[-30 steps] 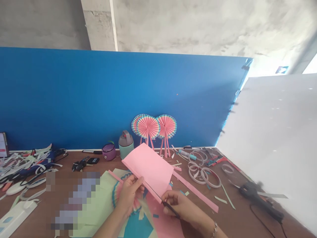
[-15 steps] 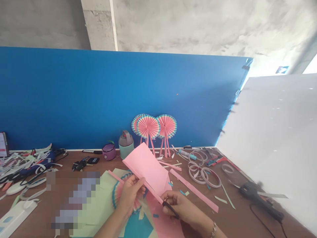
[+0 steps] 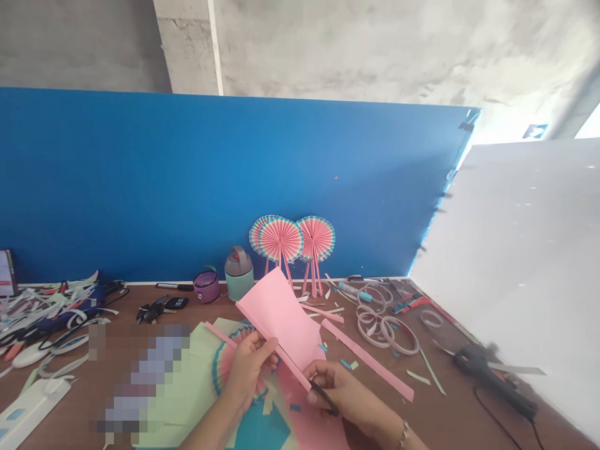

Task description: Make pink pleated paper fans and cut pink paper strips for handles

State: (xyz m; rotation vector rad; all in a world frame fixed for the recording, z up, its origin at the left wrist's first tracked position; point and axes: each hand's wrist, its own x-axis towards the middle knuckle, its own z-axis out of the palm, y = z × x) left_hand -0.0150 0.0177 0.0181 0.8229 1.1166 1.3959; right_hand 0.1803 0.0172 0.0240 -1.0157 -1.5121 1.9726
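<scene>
My left hand (image 3: 253, 364) pinches the folded lower edge of a pink paper sheet (image 3: 285, 312), thumb on top. My right hand (image 3: 335, 387) is closed round the black handle of a pair of scissors (image 3: 324, 398), at the near end of that folded edge; their blades are hidden. Under my left hand lies a round pleated paper fan (image 3: 225, 369) in pink with a blue rim. Beneath my hands are green paper (image 3: 187, 387), blue paper (image 3: 262, 428) and another pink sheet (image 3: 314, 425).
Finished pleated fans (image 3: 281, 240) stand against the blue partition (image 3: 140, 187). A green bottle (image 3: 239, 281) and a purple pot (image 3: 206, 287) are beside them. At right are a pink strip (image 3: 370, 362), tape rolls (image 3: 398, 334) and a glue gun (image 3: 492, 378). Paper scraps (image 3: 42, 306) pile up at left.
The pink sheet and my left hand have shifted slightly to the right. The scissors have turned a little at the end of the folded edge.
</scene>
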